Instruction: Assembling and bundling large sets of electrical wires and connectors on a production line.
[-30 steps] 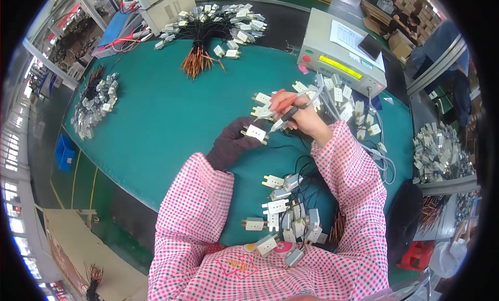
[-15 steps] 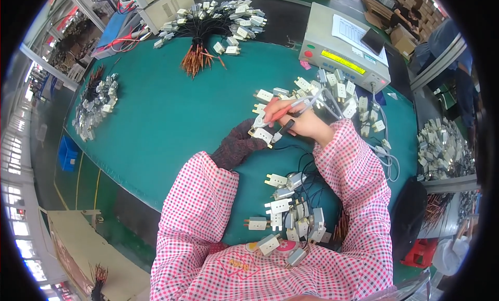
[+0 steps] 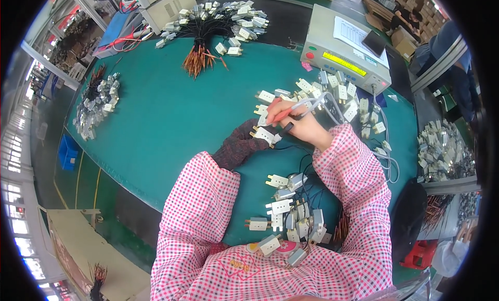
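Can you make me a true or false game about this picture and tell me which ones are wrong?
1. The left hand wears a dark glove. True.
2. The right hand wears a glove too. False: it is bare.
3. The left hand holds a white block. True.
4. The right hand holds scissors. False: it holds a red probe and a black probe.
5. The yellow screen is on a boxy machine. True.
6. The tabletop is orange. False: it is green.
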Demonstrator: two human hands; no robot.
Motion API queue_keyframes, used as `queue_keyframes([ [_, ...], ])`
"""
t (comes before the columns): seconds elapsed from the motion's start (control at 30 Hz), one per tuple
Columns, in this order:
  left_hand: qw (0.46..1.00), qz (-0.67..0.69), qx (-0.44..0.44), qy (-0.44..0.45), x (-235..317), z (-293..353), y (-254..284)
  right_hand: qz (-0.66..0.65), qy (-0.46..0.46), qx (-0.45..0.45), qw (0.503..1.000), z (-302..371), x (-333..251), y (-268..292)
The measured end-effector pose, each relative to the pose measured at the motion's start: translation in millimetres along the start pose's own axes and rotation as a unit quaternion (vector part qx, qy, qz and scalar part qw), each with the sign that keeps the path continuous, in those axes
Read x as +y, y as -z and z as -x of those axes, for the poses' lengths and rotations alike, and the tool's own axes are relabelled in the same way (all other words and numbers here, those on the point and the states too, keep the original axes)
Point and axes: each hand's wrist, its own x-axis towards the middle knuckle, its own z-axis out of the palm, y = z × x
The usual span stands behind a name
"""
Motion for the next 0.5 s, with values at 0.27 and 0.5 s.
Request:
queue_keyframes([
  [0.27,0.999,-0.046,-0.010,0.005,2,-1,2,0.009,-0.039,-0.018,0.999,0,-4,-4],
  [0.5,0.999,-0.039,-0.011,-0.006,2,0,5,-0.029,-0.049,0.000,0.998,-2,-6,-8],
])
